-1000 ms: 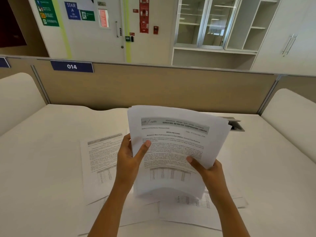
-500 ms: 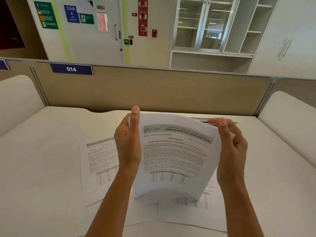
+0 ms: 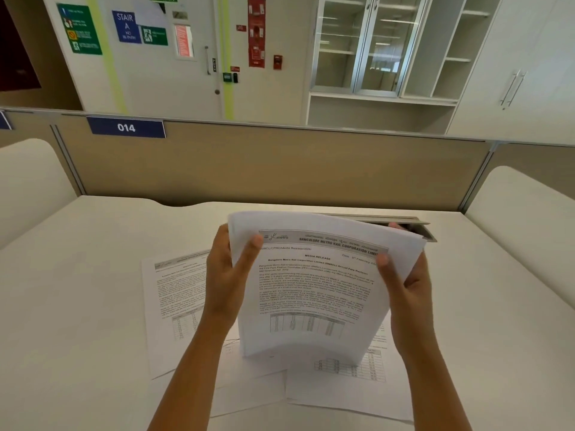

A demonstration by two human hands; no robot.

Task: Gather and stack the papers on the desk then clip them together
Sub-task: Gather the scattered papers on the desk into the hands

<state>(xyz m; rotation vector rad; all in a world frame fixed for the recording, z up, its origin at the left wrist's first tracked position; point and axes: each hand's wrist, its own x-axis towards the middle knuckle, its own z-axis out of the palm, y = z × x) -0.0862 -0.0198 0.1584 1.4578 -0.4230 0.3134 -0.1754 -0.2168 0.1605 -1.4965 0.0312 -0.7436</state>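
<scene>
A stack of printed white papers (image 3: 314, 290) stands nearly upright, its bottom edge resting on sheets lying on the white desk (image 3: 77, 290). My left hand (image 3: 227, 275) grips its upper left edge, thumb on the front page. My right hand (image 3: 410, 284) grips the upper right edge, thumb in front and fingers behind. A loose printed sheet (image 3: 177, 306) lies flat to the left. Other loose sheets (image 3: 348, 387) lie under and in front of the stack. No clip is visible.
A grey cable-box lid (image 3: 417, 223) sits in the desk behind the stack. A beige partition (image 3: 280, 163) with a "014" label closes the desk's far side. White rounded side panels (image 3: 525, 213) flank the desk left and right.
Both hands climbed from the stack's lower sides to its upper corners. The stack came down, stood up on its bottom edge on the desk sheets, and its pages look more evenly aligned.
</scene>
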